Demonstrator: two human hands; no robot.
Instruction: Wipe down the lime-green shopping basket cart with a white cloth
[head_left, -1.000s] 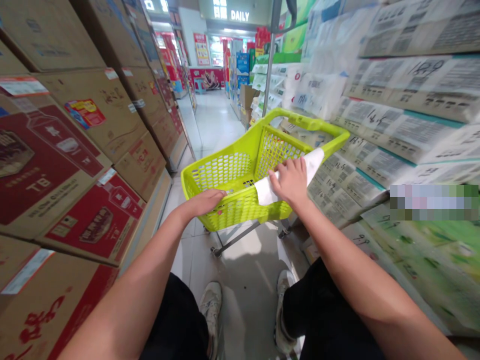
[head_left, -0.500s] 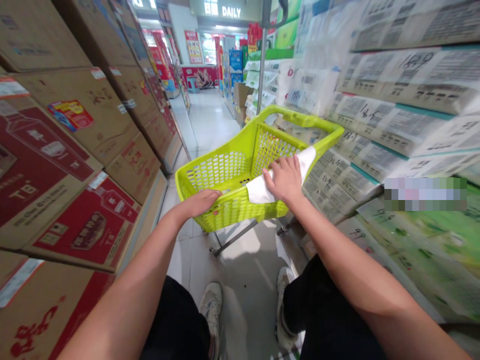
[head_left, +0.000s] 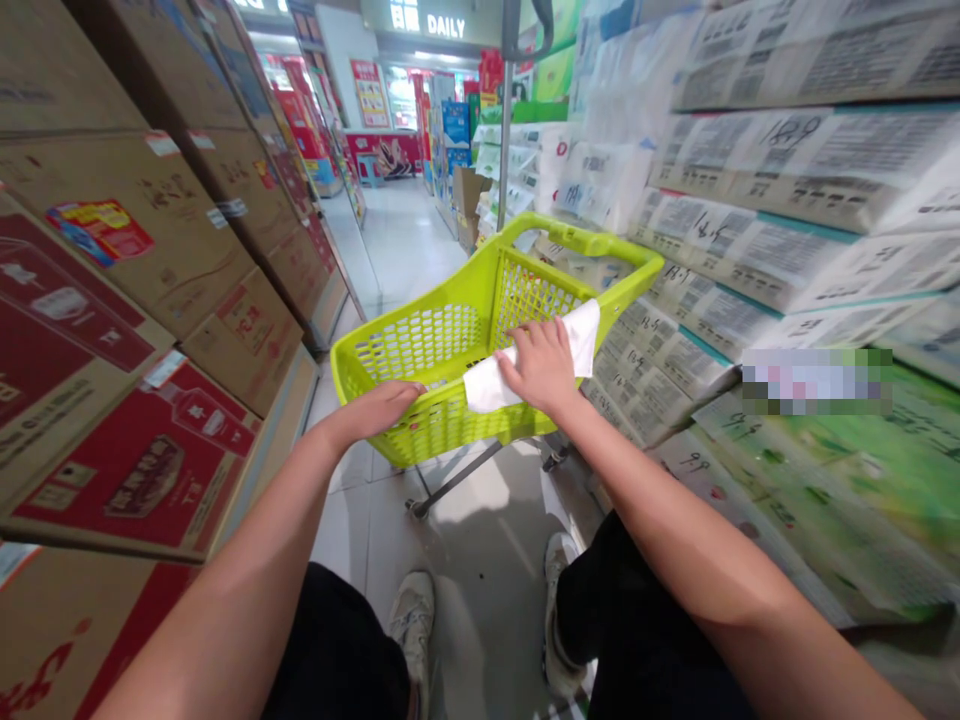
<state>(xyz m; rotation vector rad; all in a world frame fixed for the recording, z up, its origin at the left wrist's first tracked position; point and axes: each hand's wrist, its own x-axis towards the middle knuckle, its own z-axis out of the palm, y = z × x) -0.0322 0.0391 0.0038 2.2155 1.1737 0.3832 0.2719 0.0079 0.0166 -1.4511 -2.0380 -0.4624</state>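
A lime-green plastic shopping cart (head_left: 420, 325) stands in front of me, side-on and angled, with its handle toward the far right. At the near left corner, my left hand (head_left: 386, 408) is closed over the rim, its fingertips curled to the inside. My right hand (head_left: 541, 368) presses a white cloth (head_left: 487, 388) onto the near side rim, fingers bent over the edge and thumb to the left. The cloth drapes down over the outside of the basket wall. The part of it under my palm is hidden.
Stacked cardboard cartons (head_left: 225, 330) line the left side. On the right rise piled packs of paper goods (head_left: 765, 240) with handwritten prices, close to the cart. A metal pole (head_left: 505, 140) stands behind the cart. The tiled aisle (head_left: 409, 215) runs on toward a lit shop area.
My right hand and the white cloth have slid a little along the rim toward my left hand. My left hand stays on the corner. The whole view has shifted slightly to the right.
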